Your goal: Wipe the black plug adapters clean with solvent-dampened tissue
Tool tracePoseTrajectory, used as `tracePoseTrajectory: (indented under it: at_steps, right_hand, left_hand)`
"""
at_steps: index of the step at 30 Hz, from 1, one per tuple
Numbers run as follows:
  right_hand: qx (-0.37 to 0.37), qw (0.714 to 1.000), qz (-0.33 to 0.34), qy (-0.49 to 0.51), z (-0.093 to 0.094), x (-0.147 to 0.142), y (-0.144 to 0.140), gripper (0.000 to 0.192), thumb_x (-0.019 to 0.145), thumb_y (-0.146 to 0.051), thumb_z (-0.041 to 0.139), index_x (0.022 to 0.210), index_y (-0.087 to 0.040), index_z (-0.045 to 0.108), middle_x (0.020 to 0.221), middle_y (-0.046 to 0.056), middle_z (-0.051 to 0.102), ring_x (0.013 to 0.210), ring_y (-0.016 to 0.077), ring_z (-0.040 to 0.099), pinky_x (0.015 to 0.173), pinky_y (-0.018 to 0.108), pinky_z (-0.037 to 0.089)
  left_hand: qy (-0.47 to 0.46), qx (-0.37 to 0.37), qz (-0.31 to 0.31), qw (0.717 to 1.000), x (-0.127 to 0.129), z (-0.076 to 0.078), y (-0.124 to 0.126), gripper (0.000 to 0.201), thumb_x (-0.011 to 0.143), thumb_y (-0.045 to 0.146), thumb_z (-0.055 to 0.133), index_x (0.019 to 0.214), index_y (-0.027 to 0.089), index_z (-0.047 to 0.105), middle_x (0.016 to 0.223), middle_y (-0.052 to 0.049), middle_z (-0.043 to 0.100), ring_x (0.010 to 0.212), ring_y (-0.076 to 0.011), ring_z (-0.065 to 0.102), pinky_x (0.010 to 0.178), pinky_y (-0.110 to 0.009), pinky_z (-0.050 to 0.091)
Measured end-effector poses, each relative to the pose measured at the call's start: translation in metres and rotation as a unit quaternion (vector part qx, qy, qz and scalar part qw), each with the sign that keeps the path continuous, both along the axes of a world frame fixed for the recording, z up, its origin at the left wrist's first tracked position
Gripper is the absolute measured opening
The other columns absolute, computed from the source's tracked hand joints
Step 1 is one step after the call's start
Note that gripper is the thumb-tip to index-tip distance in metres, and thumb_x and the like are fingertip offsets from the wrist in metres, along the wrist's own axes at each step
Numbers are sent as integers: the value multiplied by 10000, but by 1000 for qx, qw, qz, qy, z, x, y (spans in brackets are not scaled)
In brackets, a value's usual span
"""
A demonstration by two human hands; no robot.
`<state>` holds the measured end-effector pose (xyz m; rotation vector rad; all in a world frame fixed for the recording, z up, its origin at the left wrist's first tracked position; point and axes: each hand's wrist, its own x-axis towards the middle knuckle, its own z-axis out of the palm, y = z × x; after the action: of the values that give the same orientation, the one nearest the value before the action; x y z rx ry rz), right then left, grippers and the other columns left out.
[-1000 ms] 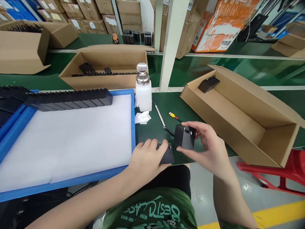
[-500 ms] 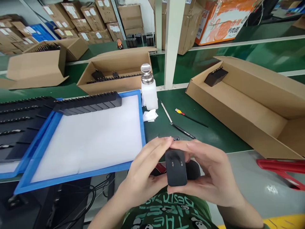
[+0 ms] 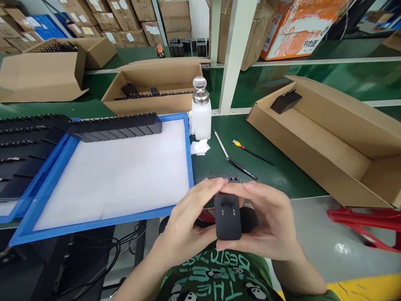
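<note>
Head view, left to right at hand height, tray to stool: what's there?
Blue-rimmed tray → left hand → black adapter → right hand → red stool.

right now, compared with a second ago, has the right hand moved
Yes. Judged against the white bottle, the right hand has shifted leftward and closer to the green shirt, meeting the left hand around the black adapter.

Left hand and right hand curl inward, fingertips close together, thumbs opposed.
</note>
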<state>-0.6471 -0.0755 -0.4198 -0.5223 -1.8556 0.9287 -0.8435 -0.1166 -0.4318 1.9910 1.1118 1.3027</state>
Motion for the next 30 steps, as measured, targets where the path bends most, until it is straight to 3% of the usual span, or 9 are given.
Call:
tracePoseTrajectory:
  at_steps: [3,12,14,20,30]
  right_hand:
    - [5,1000,17,-4,-2,-1,2,980,684,-288,922,1494,-340,372,1339,72,661,1126,247,676,859,363,604]
    - [105,990,2,-96,2,2,11,735,774,-470,831,1404,-253,520,1353,111,640,1185,242,652,969,358,534]
    - [89,993,-5,-76,0,2,10,754,748,-461,853,1395,-248,528,1304,109,667,1159,246,669,964,357,551]
    - [-59,998,-2,38,-11,-1,3,806,649,-342,937,1314,-316,481,1310,99,673,1153,279,690,1003,463,565]
    - [-24,997,6,76,-16,-3,4,779,657,-329,936,1308,-324,509,1345,106,642,1164,277,679,962,449,573]
  left_hand:
    - [1,-6,3,1000,0,-1,-1,780,893,251,742,1557,329,340,1460,-52,589,1325,-212,587,1117,-319,514]
    - [57,18,22,998,2,5,1,720,918,288,713,1542,285,355,1404,-87,635,1285,-240,625,1156,-399,486]
    - [52,12,20,998,3,4,2,685,927,312,699,1529,279,373,1388,-97,644,1276,-251,633,1145,-412,496]
    - [12,-30,13,999,5,-1,1,701,906,287,726,1520,305,389,1416,-53,625,1295,-219,616,1173,-353,460]
    - [-26,-47,-1,999,7,-2,0,789,836,298,805,1517,331,408,1420,-22,620,1286,-195,614,1134,-278,482]
